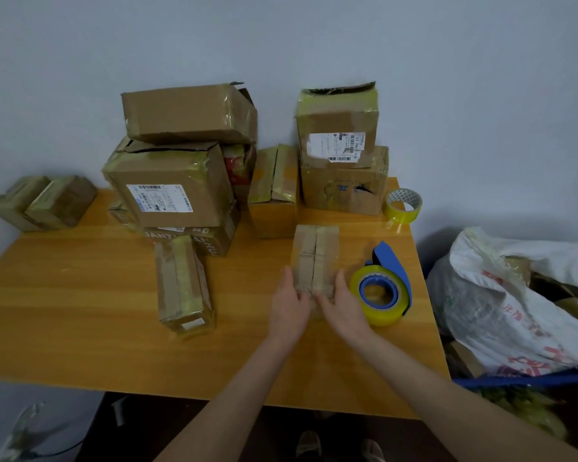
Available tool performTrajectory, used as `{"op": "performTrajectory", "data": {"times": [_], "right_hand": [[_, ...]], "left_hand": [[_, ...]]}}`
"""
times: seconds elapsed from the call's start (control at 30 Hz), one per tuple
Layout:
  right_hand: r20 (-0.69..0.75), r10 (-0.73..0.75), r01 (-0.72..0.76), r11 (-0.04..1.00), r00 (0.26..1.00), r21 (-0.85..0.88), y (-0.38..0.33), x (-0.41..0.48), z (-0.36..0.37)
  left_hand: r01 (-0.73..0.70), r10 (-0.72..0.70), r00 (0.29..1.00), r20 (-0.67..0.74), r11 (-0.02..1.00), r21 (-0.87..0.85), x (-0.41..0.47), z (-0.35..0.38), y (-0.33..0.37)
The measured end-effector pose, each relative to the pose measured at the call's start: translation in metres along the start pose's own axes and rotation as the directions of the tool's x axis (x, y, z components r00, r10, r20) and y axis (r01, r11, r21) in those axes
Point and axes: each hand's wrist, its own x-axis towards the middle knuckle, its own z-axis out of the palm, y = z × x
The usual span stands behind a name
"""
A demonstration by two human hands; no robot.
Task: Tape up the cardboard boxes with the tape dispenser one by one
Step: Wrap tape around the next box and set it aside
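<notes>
Both hands press the flaps of a small cardboard box (pixel 315 258) shut at the tabletop's (pixel 80 295) right centre; taping seems next. Left hand (pixel 289 303) and right hand (pixel 342 305) reach forward, fingers (pixel 289 281) straight, flat on its near end. The tape dispenser (pixel 382 288) just right needs grabbing

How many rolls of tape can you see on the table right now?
2. One sits in the blue tape dispenser just right of the right hand; one loose roll stands at the table's far right corner. More could be hidden behind the boxes.
</notes>
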Motion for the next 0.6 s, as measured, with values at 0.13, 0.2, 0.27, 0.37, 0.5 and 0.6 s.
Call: {"op": "performTrajectory", "data": {"times": [0.13,0.2,0.27,0.37,0.5,0.6], "right_hand": [[0.014,-0.005,0.006,0.999,1.0,-0.047,0.005,0.006,-0.018],[0.034,0.005,-0.004,0.999,0.999,-0.052,0.009,0.007,-0.022],[0.037,-0.01,0.013,0.997,0.999,-0.075,0.014,0.007,-0.027],[-0.059,-0.071,0.059,0.979,0.996,-0.195,0.025,0.009,-0.037],[-0.021,-0.078,0.072,0.974,0.997,-0.216,0.031,0.005,-0.039],[0.001,-0.128,0.126,0.973,0.992,-0.194,0.028,0.002,-0.034]], "left_hand": [[-0.031,0.036,0.999,0.038,0.992,-0.124,-0.006,0.009,0.0],[-0.043,0.052,0.997,0.06,0.987,-0.152,-0.006,0.008,-0.005],[-0.04,0.049,0.997,0.054,0.986,-0.16,-0.005,0.003,-0.013],[-0.017,0.006,0.996,-0.09,0.992,-0.125,-0.005,-0.008,-0.026],[0.033,-0.045,0.997,-0.059,0.982,-0.187,-0.006,-0.007,-0.029],[0.037,-0.05,0.998,-0.046,0.967,-0.25,-0.004,-0.004,-0.026]]}}
